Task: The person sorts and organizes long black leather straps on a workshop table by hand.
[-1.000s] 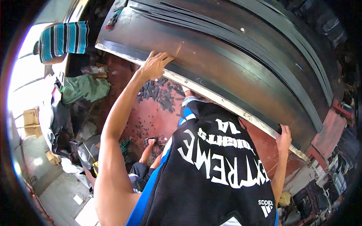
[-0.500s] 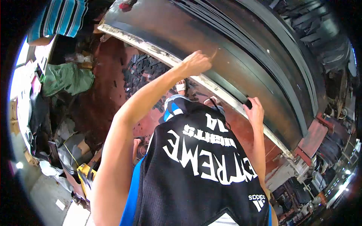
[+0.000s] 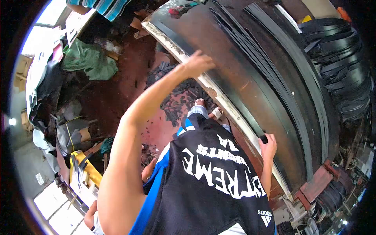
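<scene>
A long black strip (image 3: 242, 110) lies along the near edge of a brown-black work table (image 3: 235, 66). My right hand (image 3: 268, 147) is closed at the table edge, with dark material of the strip between thumb and fingers. Farther up the same edge, my left hand (image 3: 199, 63) hovers over the tabletop, slightly blurred, its fingers loosely stretched out and no object showing in them. Bundles of thin black strips (image 3: 266, 64) curve lengthwise across the table beyond both hands.
Black offcuts (image 3: 172, 111) litter the red floor near my feet. Stacked black rolls (image 3: 337, 58) stand beyond the table. A red-handled tool (image 3: 178, 11) lies at its far end. A reddish block (image 3: 316, 182) sits at the near end. A person in a striped shirt (image 3: 111, 8) is upper left.
The view has turned, shifting the table rightward. My left hand's fingers have loosened from a more curled shape. My right hand keeps its hold at the table edge.
</scene>
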### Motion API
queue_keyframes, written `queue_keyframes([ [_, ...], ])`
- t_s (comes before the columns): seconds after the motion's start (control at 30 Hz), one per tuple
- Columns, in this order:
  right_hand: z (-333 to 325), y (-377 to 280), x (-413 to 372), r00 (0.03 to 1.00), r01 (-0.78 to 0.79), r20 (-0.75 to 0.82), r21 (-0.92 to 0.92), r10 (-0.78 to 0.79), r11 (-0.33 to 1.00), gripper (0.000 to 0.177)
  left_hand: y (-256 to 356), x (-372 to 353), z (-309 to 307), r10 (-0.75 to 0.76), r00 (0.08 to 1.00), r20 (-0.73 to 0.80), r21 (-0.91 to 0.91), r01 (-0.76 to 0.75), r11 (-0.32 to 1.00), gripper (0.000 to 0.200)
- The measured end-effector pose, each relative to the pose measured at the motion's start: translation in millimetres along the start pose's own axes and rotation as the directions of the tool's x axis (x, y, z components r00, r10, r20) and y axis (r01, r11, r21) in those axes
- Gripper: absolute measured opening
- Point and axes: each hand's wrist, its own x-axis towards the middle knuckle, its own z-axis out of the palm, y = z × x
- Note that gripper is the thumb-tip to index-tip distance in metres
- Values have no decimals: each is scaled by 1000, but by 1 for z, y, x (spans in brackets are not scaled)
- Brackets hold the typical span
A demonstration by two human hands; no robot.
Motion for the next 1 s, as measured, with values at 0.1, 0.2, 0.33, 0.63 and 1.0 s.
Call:
queue_keyframes([
  [0.1, 3, 0, -4, 1000, -4, 14, -34, 5, 999, 40, -65, -23, -21, -156, 982, 110, 94, 146, 985, 50],
  [0.2, -4, -20, 5, 999, 4, 55, -88, 0, 996, 49, -111, -34, -15, -191, 981, 32, 108, 186, 977, 44],
  [0.33, 8, -88, 34, 992, 126, -15, 36, -125, 991, 58, -135, -32, 2, -51, 999, -10, 151, 52, 987, 38],
  [0.63, 48, -182, 91, 998, 59, 25, -72, -57, 996, 42, -152, -20, -6, 184, 982, -35, 46, -183, 982, 33],
  [1.0, 53, -202, 92, 999, -41, -4, -218, 41, 975, 38, -204, -30, -11, 215, 975, -51, -194, -221, 956, 38],
])
